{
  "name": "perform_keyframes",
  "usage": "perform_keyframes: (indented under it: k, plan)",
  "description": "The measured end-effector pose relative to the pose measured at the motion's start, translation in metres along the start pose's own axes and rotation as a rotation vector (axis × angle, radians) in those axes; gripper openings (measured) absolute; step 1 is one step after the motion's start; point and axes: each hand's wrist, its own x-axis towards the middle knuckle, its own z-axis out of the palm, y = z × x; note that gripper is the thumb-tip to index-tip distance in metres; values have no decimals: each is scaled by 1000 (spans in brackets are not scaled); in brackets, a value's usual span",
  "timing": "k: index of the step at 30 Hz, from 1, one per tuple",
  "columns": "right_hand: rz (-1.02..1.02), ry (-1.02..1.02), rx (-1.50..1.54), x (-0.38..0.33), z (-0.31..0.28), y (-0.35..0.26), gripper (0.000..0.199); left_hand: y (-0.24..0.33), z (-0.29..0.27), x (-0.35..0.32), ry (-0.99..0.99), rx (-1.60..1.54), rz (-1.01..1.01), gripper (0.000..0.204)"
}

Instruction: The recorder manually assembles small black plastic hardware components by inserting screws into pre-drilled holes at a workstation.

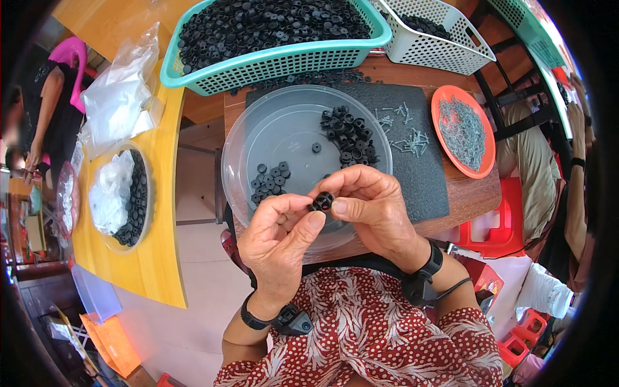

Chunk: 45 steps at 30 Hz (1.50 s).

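Observation:
Between the fingertips of both hands is a small round black part [322, 202], shiny with a hollow showing; its exact kind is unclear. My left hand [277, 242] pinches it from the left, and my right hand [377, 203] pinches it from the right. Both hands are over the near side of a clear round plastic tub [230, 169]. Inside the tub, a smaller pile of black discs with centre holes [271, 182] lies to the left and a larger heap of black cup-like parts [353, 138] to the right. One loose black piece [316, 148] sits between them.
A dark mat [422, 187] under the tub carries loose screws [412, 140]. Right of it, an orange plate [437, 132] holds many more. Behind stand a teal basket [277, 69] and a white basket [445, 57] of black parts. A yellow table [164, 258] is at left; other people sit nearby.

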Motion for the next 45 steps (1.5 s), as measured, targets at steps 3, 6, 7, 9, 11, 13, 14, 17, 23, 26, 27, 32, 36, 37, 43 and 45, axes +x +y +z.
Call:
perform_keyframes:
  k: [3, 6, 7, 9, 11, 13, 14, 17, 23, 26, 27, 32, 36, 37, 43, 45]
  plan:
    - [-20, 27, -50, -1, -1, 2, 21, 1, 0, 0, -6, 43, 1, 22]
    - [-21, 38, -93, -3, 1, 0, 22, 2, 1, 1, -8, 63, -13, 22]
    - [-37, 49, -135, -4, 2, 0, 21, 2, 1, 1, -7, 58, -26, 23]
    - [-54, 61, -179, -4, 4, 0, 21, 1, 1, 2, -9, 36, -25, 22]
    - [-95, 42, -189, -4, 5, -1, 20, 1, 1, 2, -12, 14, -24, 22]
    - [-69, 56, -174, -5, 4, -1, 19, 1, 2, 2, -18, 28, -21, 22]
    - [-42, 69, -159, -5, 4, -1, 18, 1, 3, 2, -19, 27, -21, 22]
    - [-1, 62, -96, -4, 4, -1, 18, 2, 3, 1, -21, 43, 18, 21]
    - [6, 49, -52, -3, 3, 2, 18, 0, 2, -1, 6, 36, 17, 21]
    - [1, 53, -50, -3, 2, 4, 18, -1, 1, 0, -4, 41, 26, 21]
    - [2, 53, -50, -4, 3, 4, 18, -1, 1, -1, -10, 46, 26, 21]
    - [7, 50, -40, -4, 2, 4, 18, 0, 2, -1, -12, 40, 9, 21]
    - [11, 57, -59, -4, 2, 4, 17, -1, 1, 0, -16, 40, -4, 22]
    - [-5, 62, -81, -4, 2, 5, 17, -1, 1, 0, -15, 38, -11, 22]
    - [0, 68, -76, -2, 2, 6, 17, 2, 3, 2, -30, 47, -6, 26]
    - [10, 62, -56, -1, 1, 6, 17, 0, 3, 2, -27, 47, 0, 26]
